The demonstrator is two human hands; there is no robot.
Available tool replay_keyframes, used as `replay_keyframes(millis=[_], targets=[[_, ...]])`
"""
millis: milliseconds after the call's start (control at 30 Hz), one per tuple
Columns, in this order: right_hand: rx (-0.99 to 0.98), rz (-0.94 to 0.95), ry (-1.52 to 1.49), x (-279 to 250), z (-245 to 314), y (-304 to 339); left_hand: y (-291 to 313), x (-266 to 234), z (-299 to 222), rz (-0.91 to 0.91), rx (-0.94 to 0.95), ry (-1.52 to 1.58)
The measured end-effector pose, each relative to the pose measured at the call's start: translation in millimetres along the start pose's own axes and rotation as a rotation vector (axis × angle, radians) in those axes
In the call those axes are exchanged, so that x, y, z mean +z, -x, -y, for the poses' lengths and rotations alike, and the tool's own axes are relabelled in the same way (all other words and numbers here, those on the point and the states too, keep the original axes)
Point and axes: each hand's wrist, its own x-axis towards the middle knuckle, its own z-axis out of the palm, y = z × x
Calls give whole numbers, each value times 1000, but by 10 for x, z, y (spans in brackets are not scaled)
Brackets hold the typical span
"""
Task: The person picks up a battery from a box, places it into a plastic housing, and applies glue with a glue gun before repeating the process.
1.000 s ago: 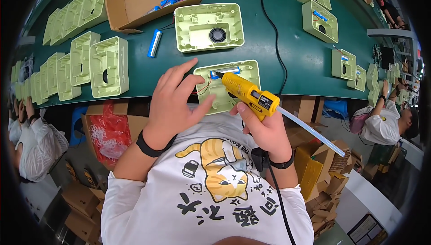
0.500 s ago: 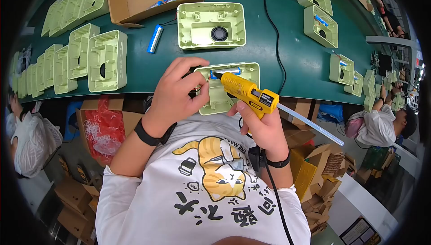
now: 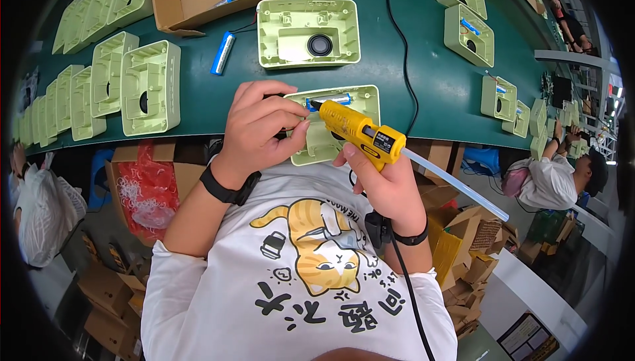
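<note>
Yellow glue gun (image 3: 354,128), probably light, rigid, is best held where right hand (image 3: 391,185) wraps it; left hand (image 3: 254,133) curls, contents unclear.

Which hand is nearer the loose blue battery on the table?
Left. In the picture, the left hand is below and right of the battery; the right hand, farther right and lower.

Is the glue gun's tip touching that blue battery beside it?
Cannot tell: in the head view, the black tip of the yellow glue gun overlaps the blue battery near its left end, so any height gap is hidden.
</note>
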Motion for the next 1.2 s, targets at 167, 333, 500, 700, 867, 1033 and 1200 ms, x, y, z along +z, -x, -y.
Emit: replay_keyframes(millis=[167, 333, 500, 700, 867, 1033, 1200], targets=[[-12, -4, 125, 24, 101, -20, 2, -7, 20, 29, -13, 15], [-15, -3, 271, 27, 148, -18, 10, -5, 42, 40, -10, 32], [-216, -22, 456, 27, 128, -39, 21, 11, 58, 39, -15, 40], [-213, -30, 427, 36, 139, -25, 14, 6, 52, 41, -15, 46], [-87, -77, 225, 65, 217, 33, 13, 16, 59, 38, -20, 72], [38, -53, 209, 33, 266, 49, 12, 16, 60, 42, -3, 71], [28, -40, 245, 43, 215, 26, 14, 18, 51, 46, -4, 65]])
